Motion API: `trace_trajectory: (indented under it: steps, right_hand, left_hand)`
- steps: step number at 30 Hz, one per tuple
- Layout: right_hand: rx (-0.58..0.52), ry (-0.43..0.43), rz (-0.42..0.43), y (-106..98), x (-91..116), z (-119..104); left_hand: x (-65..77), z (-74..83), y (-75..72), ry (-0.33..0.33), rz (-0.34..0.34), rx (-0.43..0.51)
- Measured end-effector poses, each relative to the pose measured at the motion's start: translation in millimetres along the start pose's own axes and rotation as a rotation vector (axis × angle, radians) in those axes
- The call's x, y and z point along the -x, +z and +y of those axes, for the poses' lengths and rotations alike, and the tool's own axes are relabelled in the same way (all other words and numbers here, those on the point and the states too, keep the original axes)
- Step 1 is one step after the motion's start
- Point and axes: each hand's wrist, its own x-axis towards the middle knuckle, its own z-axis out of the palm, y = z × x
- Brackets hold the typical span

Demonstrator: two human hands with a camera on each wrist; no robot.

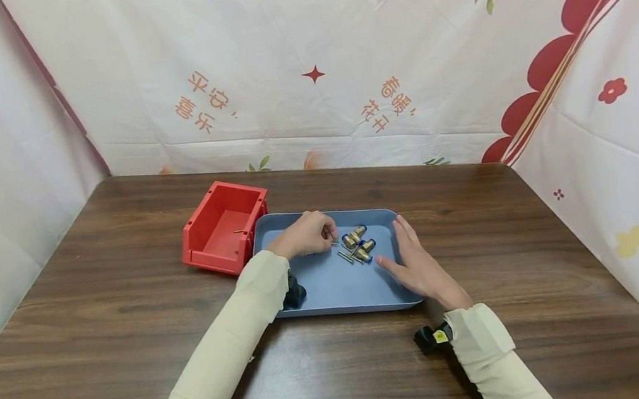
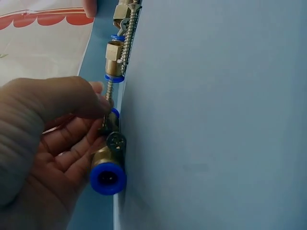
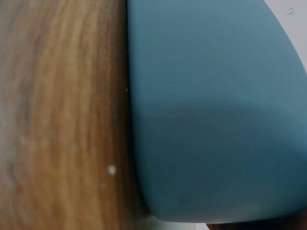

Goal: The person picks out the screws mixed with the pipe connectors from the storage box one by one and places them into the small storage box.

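Over the left half of a blue-grey tray (image 1: 333,290), my left hand (image 1: 310,233) pinches a screw (image 2: 110,91) between thumb and fingers. Just right of it lies a small pile of brass fittings (image 1: 368,245) with blue collars, mixed with several loose screws (image 1: 345,257). My right hand (image 1: 421,268) rests at the tray's right rim with its fingers extended and the thumb reaching inside toward the pile. In the left wrist view, a brass fitting with a blue ring (image 2: 108,178) lies close by the left fingers. The right wrist view shows mostly the tray's outer wall (image 3: 211,115).
A red plastic bin (image 1: 222,233) stands against the tray's left side, with a small screw (image 1: 238,231) inside. Both rest on a brown wooden table (image 1: 118,306). A printed white cloth (image 1: 288,101) hangs behind the table and along its sides.
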Motion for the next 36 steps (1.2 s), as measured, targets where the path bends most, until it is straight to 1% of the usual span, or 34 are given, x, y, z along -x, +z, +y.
trace_trajectory:
  steps: [9, 18, 21, 28, 33, 36]
  right_hand:
    - [-0.002, 0.002, 0.002, -0.5, 0.2, -0.2]
    - [-0.004, 0.002, -0.001, -0.8, 1.1, 0.3]
    - [-0.002, 0.004, -0.002, -0.9, 1.3, 0.4]
    - [-0.004, -0.003, -0.001, -0.9, 1.6, 0.2]
    - [-0.005, -0.013, 0.003, -1.0, 2.4, 0.5]
    - [-0.006, -0.015, -0.001, -0.8, 2.4, 0.3]
  left_hand:
    - [-1.4, 0.1, 0.6, 0.007, -0.006, 0.02]
    - [0.6, 1.4, -1.0, 0.008, 0.016, 0.025]
    - [1.7, 3.5, -4.4, 0.009, 0.031, 0.024]
    - [6.4, 8.8, -16.0, -0.019, 0.049, 0.03]
    - [10.0, 11.0, -24.8, -0.01, 0.076, 0.02]
    - [13.9, 11.2, -31.6, 0.006, 0.099, 0.007]
